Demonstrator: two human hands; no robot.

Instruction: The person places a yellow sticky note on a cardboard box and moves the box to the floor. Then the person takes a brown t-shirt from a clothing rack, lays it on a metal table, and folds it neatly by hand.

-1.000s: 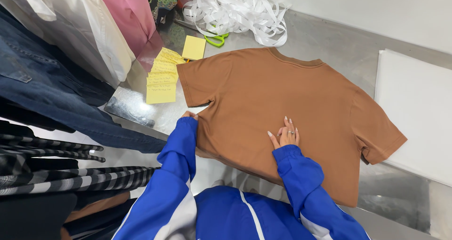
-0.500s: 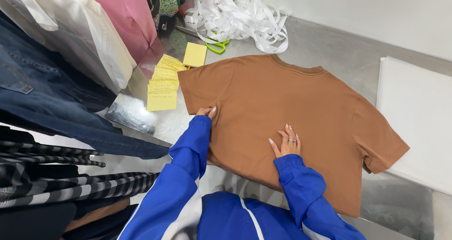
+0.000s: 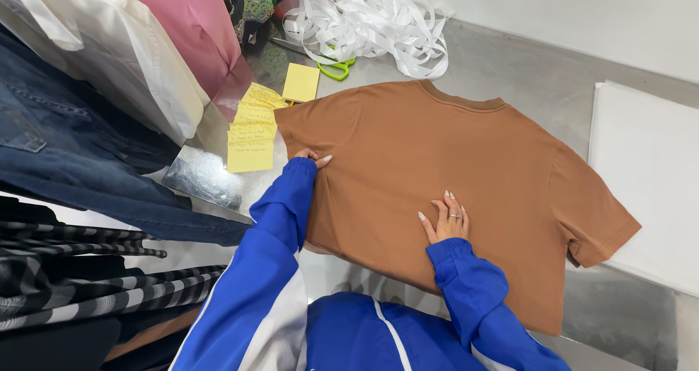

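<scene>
A brown short-sleeved T-shirt (image 3: 451, 160) lies spread flat on a metal table (image 3: 510, 65), collar towards the far side. My left hand (image 3: 312, 157) rests on the shirt's left edge, just below the near sleeve; only the fingertips show past the blue cuff. My right hand (image 3: 444, 219), wearing a ring, lies palm down with fingers apart on the lower middle of the shirt. Both arms are in blue and white sleeves.
Yellow sticky notes (image 3: 251, 131) lie left of the shirt, green scissors (image 3: 336, 68) and a heap of white ribbon (image 3: 371, 21) beyond it. Hanging clothes, among them denim (image 3: 65, 152) and a pink garment (image 3: 193, 21), crowd the left. A white sheet (image 3: 648, 167) lies right.
Both hands have slid forward over the shirt, away from its near hem. The left hand went up along the left edge; the right hand moved up the middle.
</scene>
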